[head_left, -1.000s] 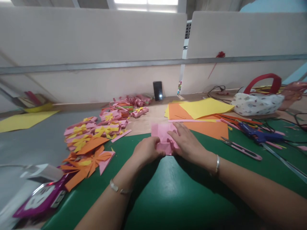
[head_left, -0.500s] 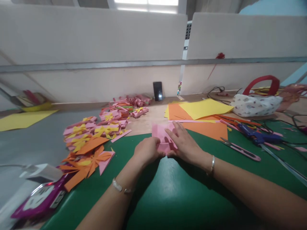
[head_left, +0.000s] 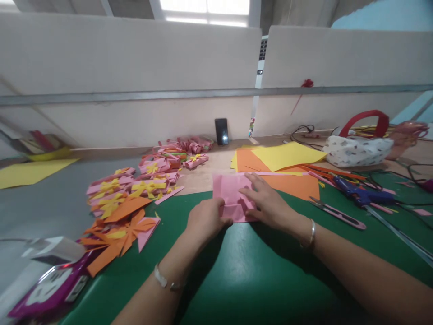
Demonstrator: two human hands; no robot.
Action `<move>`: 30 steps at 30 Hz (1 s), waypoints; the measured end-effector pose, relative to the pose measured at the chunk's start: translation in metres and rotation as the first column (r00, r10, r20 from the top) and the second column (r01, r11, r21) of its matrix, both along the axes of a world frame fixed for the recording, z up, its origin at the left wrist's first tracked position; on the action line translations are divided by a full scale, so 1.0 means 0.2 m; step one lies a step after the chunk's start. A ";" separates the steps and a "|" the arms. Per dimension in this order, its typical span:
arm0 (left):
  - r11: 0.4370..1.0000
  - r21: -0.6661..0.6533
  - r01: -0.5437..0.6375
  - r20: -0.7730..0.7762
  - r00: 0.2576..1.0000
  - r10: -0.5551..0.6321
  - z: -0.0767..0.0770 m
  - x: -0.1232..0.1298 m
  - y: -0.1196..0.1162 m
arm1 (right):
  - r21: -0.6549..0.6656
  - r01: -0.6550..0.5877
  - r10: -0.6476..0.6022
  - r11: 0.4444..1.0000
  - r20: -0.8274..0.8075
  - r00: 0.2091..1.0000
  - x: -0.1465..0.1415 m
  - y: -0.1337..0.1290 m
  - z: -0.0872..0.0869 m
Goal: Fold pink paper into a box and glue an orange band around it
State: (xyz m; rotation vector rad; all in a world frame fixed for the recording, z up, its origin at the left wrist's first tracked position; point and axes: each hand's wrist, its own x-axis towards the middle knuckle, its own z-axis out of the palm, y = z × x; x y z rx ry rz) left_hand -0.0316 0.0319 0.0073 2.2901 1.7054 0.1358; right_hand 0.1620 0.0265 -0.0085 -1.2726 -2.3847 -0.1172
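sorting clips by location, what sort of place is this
Probably a craft workspace, perhaps a shared one. Both hands press a folded pink paper sheet on a green mat, with flat yellow and orange paper sheets beyond and a blue glue gun to the right.

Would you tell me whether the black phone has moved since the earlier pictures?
No, the black phone still leans against the pale partition, just left of the vertical gap.

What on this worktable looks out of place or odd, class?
Mildly odd: the blue glue gun lies among loose paper strips and cords, and the red flower tilts against the partition. Nothing looks spilled or damaged, including the pink paper at the left hand and right hand.
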 end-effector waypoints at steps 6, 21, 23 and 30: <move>0.997 0.027 0.077 0.135 0.988 -0.079 0.02 -0.03 -0.01 | 0.005 -0.132 0.132 0.991 -0.027 0.991 -0.05 0.00 0.02; 0.936 0.086 0.340 0.187 0.918 -0.351 0.05 -0.05 -0.02 | 0.034 -0.127 0.126 0.991 0.033 0.992 -0.06 -0.04 0.02; 0.939 0.130 0.320 0.195 0.920 -0.340 0.06 -0.05 -0.03 | 0.051 -0.133 0.131 0.990 0.036 0.991 -0.07 -0.04 0.02; 0.940 0.141 0.312 0.168 0.928 -0.333 0.02 -0.03 -0.01 | 0.072 -0.203 0.202 0.976 0.025 0.979 -0.09 -0.04 -0.01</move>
